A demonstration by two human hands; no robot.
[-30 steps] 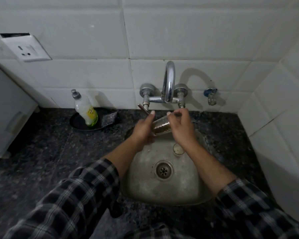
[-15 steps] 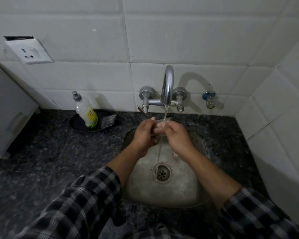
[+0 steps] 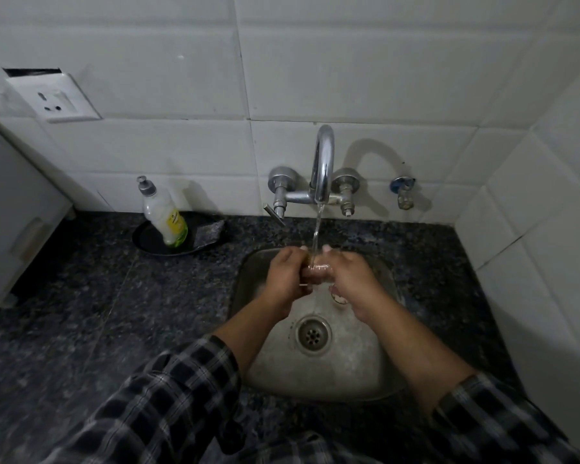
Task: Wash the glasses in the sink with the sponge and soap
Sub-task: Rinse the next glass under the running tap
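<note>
One steel sink is now taking water: the tap, dry a second ago, is running, and its stream is falling straight between the hands. The left hand and the right hand are meeting under it at the back of the basin, lower than they were a second ago. Off to the left, the black dish is holding the soap bottle and the sponge, just beside each other and well apart from the hands, so this is reading as a first rinse, with the soaping not yet begun. The glass is being gripped at each end by curled fingers and seems to be lying sideways in the stream. What is looking like a second glass is waiting on the sink floor under the right hand
</note>
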